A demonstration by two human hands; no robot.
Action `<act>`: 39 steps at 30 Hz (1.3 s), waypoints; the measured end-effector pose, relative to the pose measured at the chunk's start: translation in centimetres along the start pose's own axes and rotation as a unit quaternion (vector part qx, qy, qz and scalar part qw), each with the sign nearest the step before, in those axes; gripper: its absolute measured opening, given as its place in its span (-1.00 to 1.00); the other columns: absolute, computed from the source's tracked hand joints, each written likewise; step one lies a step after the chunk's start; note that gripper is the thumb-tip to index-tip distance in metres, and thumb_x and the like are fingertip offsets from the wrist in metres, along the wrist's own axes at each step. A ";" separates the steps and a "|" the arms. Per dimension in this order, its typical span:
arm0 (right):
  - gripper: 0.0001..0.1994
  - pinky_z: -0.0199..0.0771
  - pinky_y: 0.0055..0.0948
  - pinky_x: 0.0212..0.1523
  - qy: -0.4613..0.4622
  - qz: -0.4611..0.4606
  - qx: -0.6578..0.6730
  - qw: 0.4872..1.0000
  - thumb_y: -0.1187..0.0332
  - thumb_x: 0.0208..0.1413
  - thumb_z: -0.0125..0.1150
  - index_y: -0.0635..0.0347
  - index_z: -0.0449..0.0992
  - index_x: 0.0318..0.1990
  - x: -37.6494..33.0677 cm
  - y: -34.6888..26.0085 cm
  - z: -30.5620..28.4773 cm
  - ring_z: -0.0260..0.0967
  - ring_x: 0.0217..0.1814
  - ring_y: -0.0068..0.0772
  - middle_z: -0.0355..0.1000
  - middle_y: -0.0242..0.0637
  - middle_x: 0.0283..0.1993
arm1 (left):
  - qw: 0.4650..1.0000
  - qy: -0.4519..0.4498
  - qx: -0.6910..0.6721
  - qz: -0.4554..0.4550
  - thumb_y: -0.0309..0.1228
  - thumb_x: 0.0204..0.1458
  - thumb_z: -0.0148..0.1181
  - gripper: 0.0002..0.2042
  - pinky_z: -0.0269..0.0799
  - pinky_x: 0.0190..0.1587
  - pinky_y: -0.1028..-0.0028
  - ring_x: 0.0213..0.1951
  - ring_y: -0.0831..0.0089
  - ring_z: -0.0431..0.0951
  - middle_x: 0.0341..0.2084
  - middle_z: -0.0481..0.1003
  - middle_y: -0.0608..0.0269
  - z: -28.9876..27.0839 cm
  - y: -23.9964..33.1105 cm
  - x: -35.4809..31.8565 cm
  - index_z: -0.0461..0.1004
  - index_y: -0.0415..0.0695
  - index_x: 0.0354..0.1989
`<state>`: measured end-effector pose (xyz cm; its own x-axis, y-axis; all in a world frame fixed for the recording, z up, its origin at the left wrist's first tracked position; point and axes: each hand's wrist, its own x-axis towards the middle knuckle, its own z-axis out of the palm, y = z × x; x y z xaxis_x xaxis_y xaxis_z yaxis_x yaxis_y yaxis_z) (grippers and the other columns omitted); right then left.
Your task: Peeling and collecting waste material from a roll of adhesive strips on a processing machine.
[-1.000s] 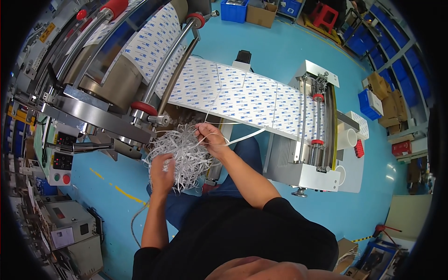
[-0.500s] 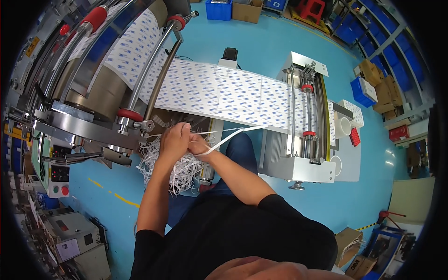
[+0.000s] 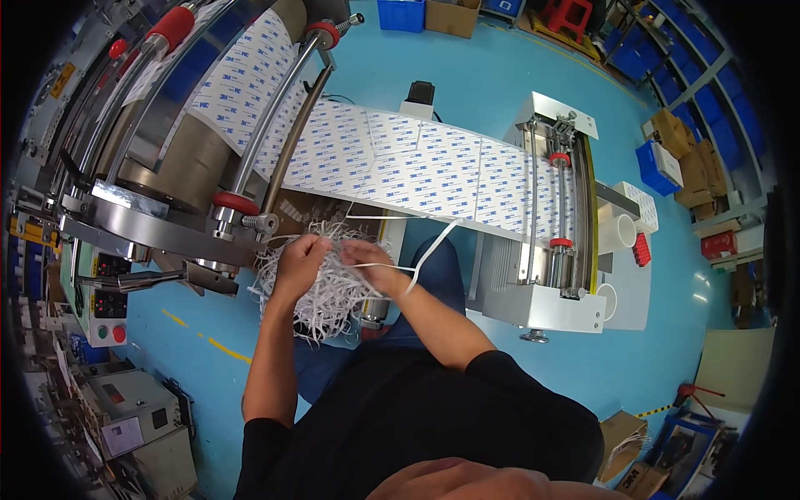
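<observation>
Both my hands are over a tangled heap of thin white paper strips [image 3: 321, 304] beside the left machine. My left hand [image 3: 298, 265] is closed, thumb and fingertips pressed together; whatever is in the pinch is too small to make out. A little to its right, the curled fingers of my right hand [image 3: 373, 268] hold a narrow white strip [image 3: 435, 247]. That strip runs back up to the near edge of a wide white sheet [image 3: 408, 171] with blue print, and a loop of it hangs by my right wrist. The sheet stretches between two machines.
On the left stands a roller machine [image 3: 158, 179] with metal bars and red collars. A smaller roller unit [image 3: 554, 242] carries the sheet's right end. Past it, white cardboard cores [image 3: 615, 232] sit on a grey table [image 3: 629, 304]. Blue bins [image 3: 658, 167] and cartons line the right.
My hands have drawn apart, the right one moving rightward and the left slightly down. The strip at my right wrist now hangs in a bent loop. The view has shifted slightly.
</observation>
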<state>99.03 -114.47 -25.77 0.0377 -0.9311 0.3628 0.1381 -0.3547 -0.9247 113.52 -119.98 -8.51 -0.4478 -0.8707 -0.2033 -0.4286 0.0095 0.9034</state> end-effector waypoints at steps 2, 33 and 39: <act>-0.75 0.39 -0.53 -0.14 0.197 0.345 0.348 0.849 0.46 0.04 0.10 0.26 0.42 -0.09 -0.2 -1.5 -1.9 0.36 -0.13 -0.50 0.41 -0.26 -0.17 | 0.999 0.024 -0.026 -0.019 -0.30 0.10 0.00 -0.77 0.11 -0.58 0.64 -0.65 0.71 0.19 -0.72 0.25 0.50 -0.3 -0.3 -0.4 0.45 -0.19 -0.46; -0.89 0.38 -0.61 -0.52 0.268 0.397 -0.116 0.870 0.44 0.07 0.04 0.27 0.42 -0.29 -2.1 5.1 -6.4 0.34 -0.52 -0.58 0.42 -0.33 -0.43 | 0.992 0.072 0.087 0.053 -0.39 0.06 0.06 -0.81 0.15 -0.51 0.57 -0.56 0.68 0.19 -0.68 0.28 0.42 -10.3 -6.5 -1.1 0.37 -0.26 -0.51; -0.85 0.39 -0.60 -0.55 0.273 0.391 -0.076 0.876 0.44 0.07 0.05 0.29 0.41 -0.22 0.3 6.7 -4.7 0.35 -0.54 -0.59 0.43 -0.31 -0.44 | 0.990 0.114 0.085 -0.011 -0.39 0.07 0.04 -0.81 0.14 -0.53 0.59 -0.58 0.68 0.21 -0.69 0.28 0.44 -15.3 -10.4 -2.4 0.40 -0.25 -0.50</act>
<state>95.32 -117.50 -32.40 -0.4226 -0.7811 -0.4596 0.1457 0.4419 -0.8851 131.03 -125.47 -11.65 -0.2559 -0.9598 -0.1152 -0.5705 0.0537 0.8195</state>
